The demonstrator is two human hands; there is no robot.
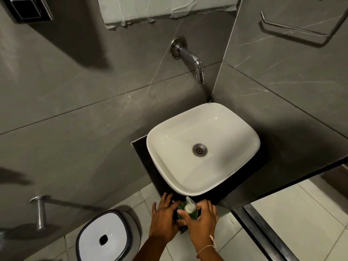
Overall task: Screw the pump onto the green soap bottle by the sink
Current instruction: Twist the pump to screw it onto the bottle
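Note:
The green soap bottle (pixel 192 214) stands on the dark counter (pixel 143 153) at the near corner, just in front of the white sink (pixel 203 147). A white pump (pixel 189 205) sits on top of the bottle, its nozzle pointing toward the sink. My left hand (pixel 163 219) wraps the bottle's left side, fingers spread against it. My right hand (pixel 202 220) curls around the pump's base and the bottle neck from the right. Most of the bottle's body is hidden by both hands.
A chrome wall tap (pixel 190 57) juts out over the sink. A white-lidded bin (pixel 105 236) stands on the tiled floor at the lower left. A metal bar (pixel 39 211) sticks out of the left wall. A steel floor strip (pixel 263 232) runs at right.

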